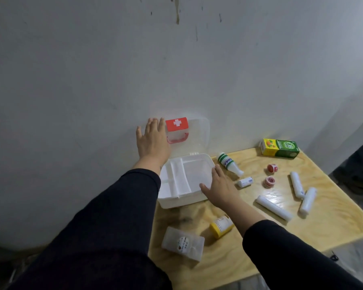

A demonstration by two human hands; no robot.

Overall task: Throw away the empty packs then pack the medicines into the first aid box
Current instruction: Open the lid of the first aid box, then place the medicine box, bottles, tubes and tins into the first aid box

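Note:
The white first aid box (176,200) stands open on the wooden table, its clear lid (197,137) with a red cross label raised against the wall. My left hand (152,141) lies flat on the lid's left side, fingers spread. My right hand (220,188) rests on the box's front right corner, fingers apart, holding nothing. Around the box lie a green-and-white bottle (230,164), a small white vial (245,182), two red tape rolls (269,182), three white bandage rolls (275,207), a yellow bottle (221,226), a clear pack (182,242) and a green-yellow carton (280,147).
The wooden table (333,218) stands against a grey wall (92,80). Its right and front edges drop to a dim floor. A dark shape sits at the far right edge of the view.

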